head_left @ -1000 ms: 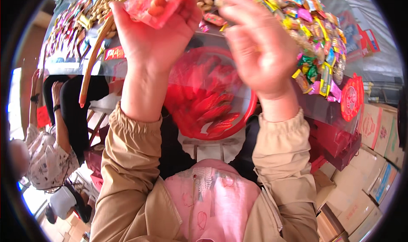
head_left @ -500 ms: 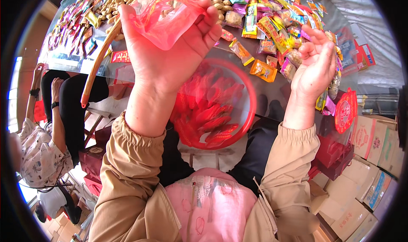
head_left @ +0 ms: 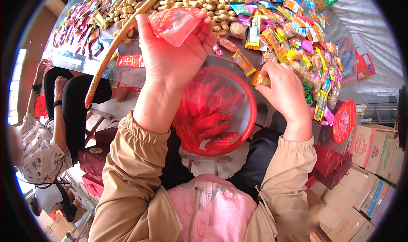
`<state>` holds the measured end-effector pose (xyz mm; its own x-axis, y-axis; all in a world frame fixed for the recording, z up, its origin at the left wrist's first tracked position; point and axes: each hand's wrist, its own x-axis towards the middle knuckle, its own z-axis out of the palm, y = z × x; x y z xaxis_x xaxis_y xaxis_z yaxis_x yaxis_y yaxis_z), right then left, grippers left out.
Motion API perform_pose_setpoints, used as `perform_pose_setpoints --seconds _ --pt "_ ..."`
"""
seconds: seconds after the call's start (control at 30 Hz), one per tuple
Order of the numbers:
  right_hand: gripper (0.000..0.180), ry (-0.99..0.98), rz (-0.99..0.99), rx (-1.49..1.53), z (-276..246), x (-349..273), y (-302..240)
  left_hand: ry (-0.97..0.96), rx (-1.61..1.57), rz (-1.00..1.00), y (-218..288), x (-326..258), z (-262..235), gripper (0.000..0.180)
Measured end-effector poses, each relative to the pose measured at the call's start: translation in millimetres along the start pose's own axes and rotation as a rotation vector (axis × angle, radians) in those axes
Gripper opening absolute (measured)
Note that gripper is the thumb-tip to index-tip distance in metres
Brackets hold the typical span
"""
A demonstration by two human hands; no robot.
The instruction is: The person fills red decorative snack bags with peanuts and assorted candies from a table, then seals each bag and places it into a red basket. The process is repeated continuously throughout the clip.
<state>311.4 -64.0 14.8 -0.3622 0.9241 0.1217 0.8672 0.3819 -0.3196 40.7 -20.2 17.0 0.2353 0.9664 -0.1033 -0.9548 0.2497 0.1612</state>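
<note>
My left hand (head_left: 170, 67) is raised palm up over the near part of the glass table, with a red translucent bag (head_left: 180, 28) resting in its curled fingers. Some pale contents appear to show through the bag, but I cannot make them out. At the near edge of the candy pile (head_left: 276, 38), my right hand (head_left: 289, 89) pinches an orange-wrapped candy (head_left: 260, 79). Another orange-yellow wrapped candy (head_left: 244, 63) lies just beyond it. Below and between my wrists stands a red-rimmed basin (head_left: 252, 118) holding several filled red packets (head_left: 212, 114).
A long wooden stick (head_left: 111, 53) slants across the table's left side, beside peanuts (head_left: 204, 2) and more wrapped sweets (head_left: 78, 25). A round red tag (head_left: 344, 121) hangs by the right edge. Cardboard boxes (head_left: 369, 148) stand lower right. Another person (head_left: 42, 148) sits at left.
My right hand has come down and left from the air above the pile and closed on the orange-wrapped candy. My left hand has shifted slightly right and nearer with the bag.
</note>
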Motion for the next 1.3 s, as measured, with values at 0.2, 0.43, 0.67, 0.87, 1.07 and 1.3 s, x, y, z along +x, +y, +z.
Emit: perform_pose_setpoints --seconds 0.2,0.43,0.67,0.87,1.07,1.3 --pt "0.033 0.024 -0.001 -0.010 1 2 -4 -0.060 0.006 -0.017 -1 2 -12 0.103" --pt "0.025 0.252 -0.074 -0.013 31 19 -24 -0.015 0.080 -0.030 -13 0 0 0.096" --pt "0.018 0.149 -0.088 0.029 41 28 -32 -0.026 0.100 -0.007 -12 -2 2 0.098" --pt "0.025 0.347 0.016 -0.001 14 29 -10 -0.064 0.076 -0.009 -4 0 -6 0.096" --pt "0.033 0.242 0.183 -0.160 15 22 14 -0.066 0.041 -0.025 -4 0 -8 0.097" --pt "0.027 0.689 0.051 0.545 12 27 0 -0.057 0.050 -0.064 -12 1 -5 0.100"
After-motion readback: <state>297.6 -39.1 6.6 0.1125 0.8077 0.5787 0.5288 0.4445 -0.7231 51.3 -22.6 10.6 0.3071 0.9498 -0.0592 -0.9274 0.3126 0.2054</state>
